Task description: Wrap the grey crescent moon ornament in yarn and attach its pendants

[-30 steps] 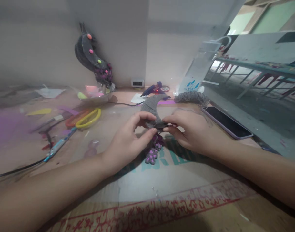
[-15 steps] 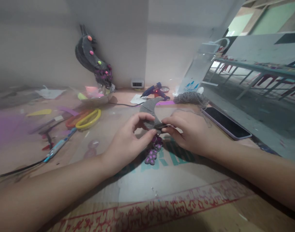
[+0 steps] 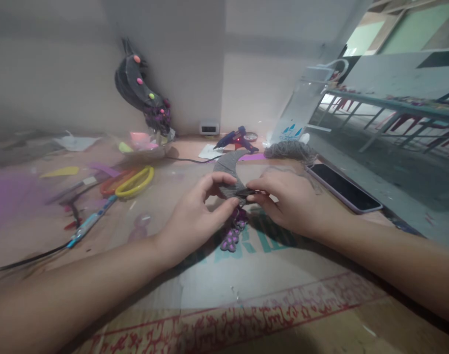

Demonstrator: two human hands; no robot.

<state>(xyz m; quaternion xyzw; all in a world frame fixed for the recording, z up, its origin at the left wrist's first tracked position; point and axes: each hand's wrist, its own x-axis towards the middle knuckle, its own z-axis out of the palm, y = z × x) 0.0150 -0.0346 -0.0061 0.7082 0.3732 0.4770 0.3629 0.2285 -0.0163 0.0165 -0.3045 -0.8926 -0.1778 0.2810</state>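
Between my hands is a grey yarn-wrapped crescent (image 3: pixel 229 164), its pointed tip up and curving right. From its lower end hangs a grey and purple knobbly tail (image 3: pixel 232 237). My left hand (image 3: pixel 200 211) grips the crescent's lower part between thumb and fingers. On the right edge of that part, my right hand (image 3: pixel 283 199) pinches with thumb and forefinger; what exactly sits in the pinch is too small to tell, though it touches the crescent. A grey yarn bundle (image 3: pixel 289 151) lies behind my right hand, with a loose strand trailing toward it.
A blue glue gun (image 3: pixel 234 138) stands behind the crescent. Yellow-handled scissors (image 3: pixel 135 183) and a blue pen-like tool (image 3: pixel 90 223) lie left. A phone (image 3: pixel 344 188) is at right, near a clear jug (image 3: pixel 300 105). A bowl (image 3: pixel 147 150) stands below a dark decorated crescent (image 3: pixel 134 81).
Almost nothing differs. Both hands keep the same hold on the grey crescent, with only a very slight shift of the view.
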